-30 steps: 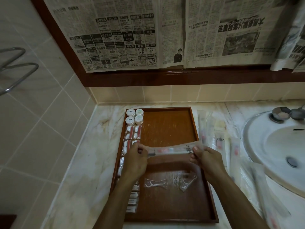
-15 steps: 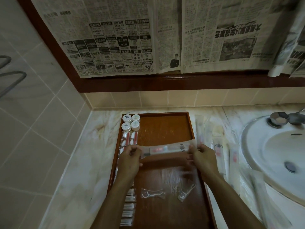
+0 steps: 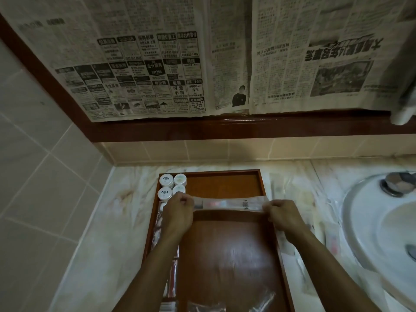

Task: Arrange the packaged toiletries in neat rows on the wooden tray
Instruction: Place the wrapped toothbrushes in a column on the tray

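A wooden tray [image 3: 225,180] lies on the marble counter. Both hands hold one long clear toothbrush packet [image 3: 227,204] stretched crosswise just above the tray's middle. My left hand [image 3: 179,213] pinches its left end; my right hand [image 3: 282,216] pinches its right end. Several small white round jars [image 3: 172,185] stand in the tray's far left corner. A column of small packets [image 3: 157,230] runs down the left side, partly hidden by my left forearm. Clear floss-pick packets [image 3: 265,298] lie at the tray's near end.
More long clear packets [image 3: 286,192] lie loose on the counter right of the tray. A white basin [image 3: 380,224] with a metal tap [image 3: 396,183] fills the right side. Tiled wall stands close on the left; newspaper [image 3: 202,64] covers the mirror behind.
Both hands have carried the stretched packet a little farther toward the tray's far end, nearer the jars. The view has tilted upward, so the tray's near end is cut off.
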